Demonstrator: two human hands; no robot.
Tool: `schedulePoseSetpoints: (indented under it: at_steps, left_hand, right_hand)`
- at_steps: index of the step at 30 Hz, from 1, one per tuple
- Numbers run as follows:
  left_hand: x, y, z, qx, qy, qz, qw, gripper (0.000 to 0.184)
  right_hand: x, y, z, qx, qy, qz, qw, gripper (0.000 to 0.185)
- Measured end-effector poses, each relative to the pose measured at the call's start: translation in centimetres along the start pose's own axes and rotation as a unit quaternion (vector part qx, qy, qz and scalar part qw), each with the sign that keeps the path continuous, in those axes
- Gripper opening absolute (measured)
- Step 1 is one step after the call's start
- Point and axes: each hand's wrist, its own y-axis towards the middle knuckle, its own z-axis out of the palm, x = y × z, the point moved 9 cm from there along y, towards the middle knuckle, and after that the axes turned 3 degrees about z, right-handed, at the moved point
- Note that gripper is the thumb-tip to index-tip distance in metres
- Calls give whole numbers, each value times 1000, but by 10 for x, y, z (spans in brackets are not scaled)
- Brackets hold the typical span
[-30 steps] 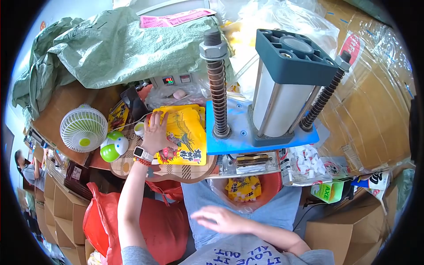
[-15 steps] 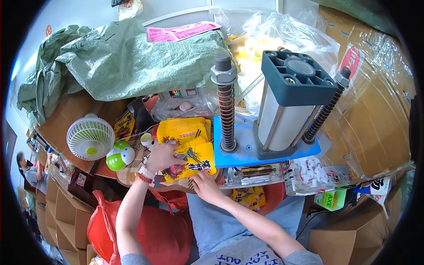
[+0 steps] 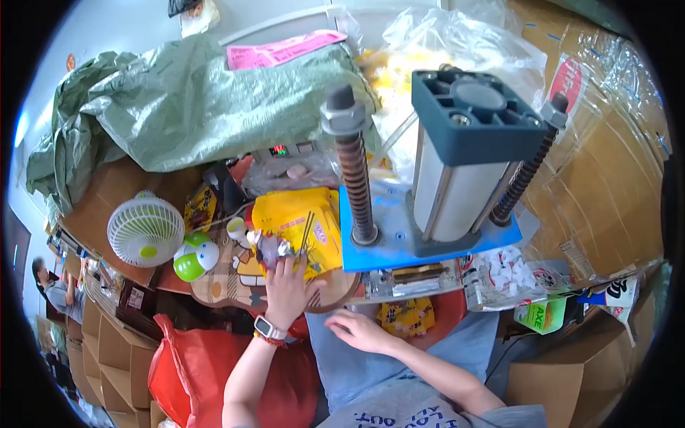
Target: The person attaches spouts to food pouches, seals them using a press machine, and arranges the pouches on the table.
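Note:
A stack of yellow printed pouches [image 3: 325, 246] lies on the patterned board in front of me, with a shiny dark and silver part at its left side. My left hand [image 3: 287, 296], wearing a watch, has its fingers spread at the near edge of these pouches; whether the fingertips press on them I cannot tell. Closer to my lap, my right hand [image 3: 360, 332] hovers with loosely stretched fingers and nothing visible in it. Beside it, more yellow pouches [image 3: 407, 317] sit in a red container [image 3: 448, 314] below the press.
A press with a blue plate [image 3: 399, 246] and tall spring posts stands right of the pouches. Left are a white fan [image 3: 146, 232] and a green-white round object [image 3: 195, 257]. White scraps [image 3: 503, 274] fill a tray at right. A red bag [image 3: 228, 371] is beside my legs.
My left hand has slid back toward me from on top of the pouches, its fingers spreading. My right hand has left the pouch edge and moved toward my lap. The view shifted slightly.

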Motion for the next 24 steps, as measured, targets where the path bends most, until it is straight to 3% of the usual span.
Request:
schedulePoseSetpoints:
  at_steps: [1,3,6,8,9,12,13,19,20,22,24]
  left_hand:
    - [-2,2,-6,-29,-7,19,999,62]
    - [1,17,5,-33,-28,-9,999,60]
    - [-3,38,15,-6,-62,-63,996,56]
    - [-10,46,-16,-185,-39,-49,981,56]
    - [-2,50,-4,-143,-56,-91,984,64]
    - [-7,53,38,-77,18,-65,995,71]
    - [-8,47,50,-52,-31,-81,995,73]
    - [-16,33,58,-31,-67,-76,994,76]
    - [-19,29,61,-23,-94,-68,993,91]
    - [-31,27,51,3,-86,-62,994,106]
    - [-29,27,59,3,-73,-62,995,115]
  right_hand:
    - [-2,-22,2,38,57,48,997,13]
    - [6,-51,-1,65,86,41,993,15]
    - [14,-57,-7,47,77,64,994,16]
    - [18,-50,-14,27,64,56,996,16]
    - [21,-46,-17,20,48,43,998,16]
    - [23,-44,-14,28,35,31,999,16]
    - [23,-48,-11,42,32,32,998,16]
    - [23,-99,-18,81,74,69,992,18]
    - [24,-110,-26,102,71,94,988,18]
    - [26,-127,-66,68,34,102,992,15]
    - [39,-139,-144,-47,-41,130,990,13]
